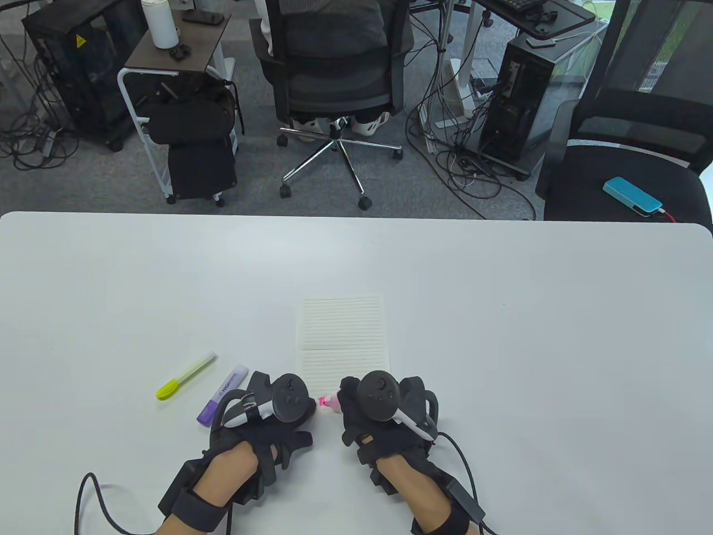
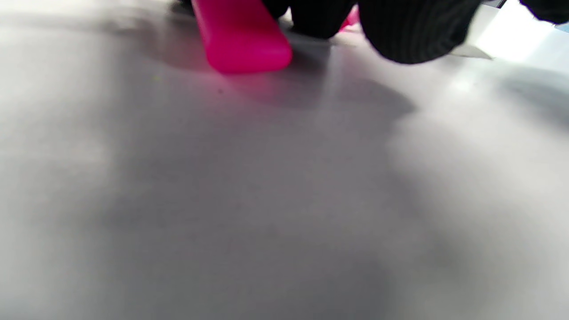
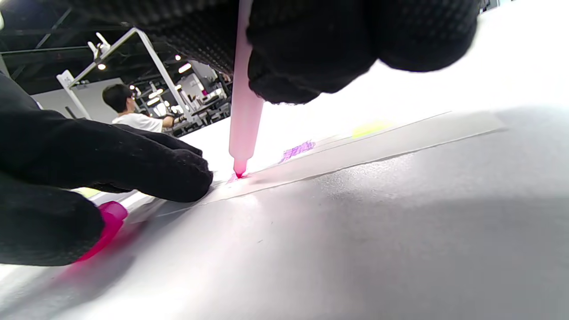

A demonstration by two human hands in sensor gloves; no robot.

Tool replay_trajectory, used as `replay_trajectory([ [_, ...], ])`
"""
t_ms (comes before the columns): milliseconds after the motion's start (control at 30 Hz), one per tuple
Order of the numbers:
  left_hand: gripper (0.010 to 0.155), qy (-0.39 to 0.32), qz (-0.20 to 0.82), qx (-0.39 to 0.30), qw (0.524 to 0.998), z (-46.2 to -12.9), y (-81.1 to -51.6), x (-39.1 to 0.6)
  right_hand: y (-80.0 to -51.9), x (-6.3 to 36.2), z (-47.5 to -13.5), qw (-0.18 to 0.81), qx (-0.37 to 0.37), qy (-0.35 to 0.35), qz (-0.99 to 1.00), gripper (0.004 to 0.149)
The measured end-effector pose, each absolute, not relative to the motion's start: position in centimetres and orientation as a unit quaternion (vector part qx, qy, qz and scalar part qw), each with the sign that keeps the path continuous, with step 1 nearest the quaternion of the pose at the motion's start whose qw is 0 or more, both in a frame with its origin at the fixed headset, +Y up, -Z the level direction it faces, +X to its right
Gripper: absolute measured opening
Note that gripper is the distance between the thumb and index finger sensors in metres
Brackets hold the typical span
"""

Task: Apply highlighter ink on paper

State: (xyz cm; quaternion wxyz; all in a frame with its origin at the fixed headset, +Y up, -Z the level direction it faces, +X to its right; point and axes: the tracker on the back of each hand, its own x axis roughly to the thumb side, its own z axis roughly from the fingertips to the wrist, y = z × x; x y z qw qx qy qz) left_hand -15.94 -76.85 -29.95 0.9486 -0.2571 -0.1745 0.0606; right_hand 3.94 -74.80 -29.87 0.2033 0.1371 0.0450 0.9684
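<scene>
The pink highlighter (image 3: 243, 111) is held in the fingers (image 3: 306, 62) of the right hand (image 1: 384, 415), which are closed around its barrel. The barrel stands nearly upright, its long axis running straight down from the fingers, and the tip is set on the near edge of the paper (image 1: 343, 340), where a small pink mark is visible. The rest of the sheet extends away from the fingers, toward the far side of the bench (image 1: 557, 312), so any stroke is judged to run along or away from that near edge. Purple and yellow marks (image 3: 297, 150) are seen on the paper beyond the tip. The left hand (image 1: 267, 415) lies just beside the tip on its left, with one finger pressed flat on the paper edge, apparently to steady the sheet; a pink cap (image 2: 242, 38) lies under that hand, but whether it is gripped cannot be told. The right hand is the nearer to the work. The bench surface is smooth, white and level. A purple highlighter (image 1: 223, 394) and a yellow highlighter (image 1: 185, 376) lie to the left of the left fingers, apart from the paper. Beyond the bench, office chairs, carts and cabling are present.
</scene>
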Motion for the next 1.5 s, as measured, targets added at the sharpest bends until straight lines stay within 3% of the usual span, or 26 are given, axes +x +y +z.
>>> replay_trajectory([
  [200, 0.071, -0.174, 0.061, -0.258, 0.948, -29.95, -76.86, -15.94, -74.52, 4.1, -29.96, 0.213, 0.136, 0.071, 0.965, 0.038],
  [333, 0.07, -0.174, 0.061, -0.257, 0.949, -29.94, -76.85, -15.95, -74.9, 4.1, -30.01, 0.2, 0.133, 0.042, 0.97, 0.038],
  [500, 0.071, -0.174, 0.061, -0.258, 0.948, -29.95, -76.85, -15.95, -74.44, 4.34, -30.03, 0.215, 0.133, 0.072, 0.965, 0.038],
  [667, 0.071, -0.174, 0.061, -0.258, 0.948, -29.95, -76.84, -15.95, -74.94, 4.05, -29.99, 0.2, 0.135, 0.038, 0.97, 0.038],
  [833, 0.071, -0.174, 0.062, -0.259, 0.948, -29.96, -76.84, -15.95, -74.4, 4.28, -29.99, 0.208, 0.132, 0.064, 0.967, 0.038],
  [967, 0.071, -0.174, 0.061, -0.259, 0.948, -29.96, -76.84, -15.94, -74.8, 4.07, -29.97, 0.197, 0.133, 0.04, 0.97, 0.038],
  [1500, 0.071, -0.174, 0.061, -0.26, 0.948, -29.98, -76.81, -15.94, -74.79, 4.01, -29.98, 0.193, 0.131, 0.054, 0.971, 0.038],
])
